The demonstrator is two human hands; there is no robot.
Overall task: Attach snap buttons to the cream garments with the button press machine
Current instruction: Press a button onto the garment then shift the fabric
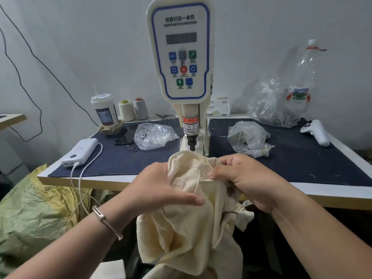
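Note:
A cream garment [187,224] hangs over the table's front edge, its top bunched just below the press head [190,144] of the white servo button machine [181,57]. My left hand [159,186] holds the garment's left side, thumb lying across the fabric. My right hand [243,178] pinches the ribbed edge with thumb and fingers. A metal snap [230,191] shows on the fabric under my right palm. Two plastic bags of snap parts [153,135] [248,137] lie either side of the machine.
The table [84,181] carries a dark blue mat. On it lie a white power bank [80,152] with cable, a drink cup [105,111], two thread cones [132,109], a white game controller [317,131] and a large crumpled bag [277,103]. A yellow-green sack [34,214] sits lower left.

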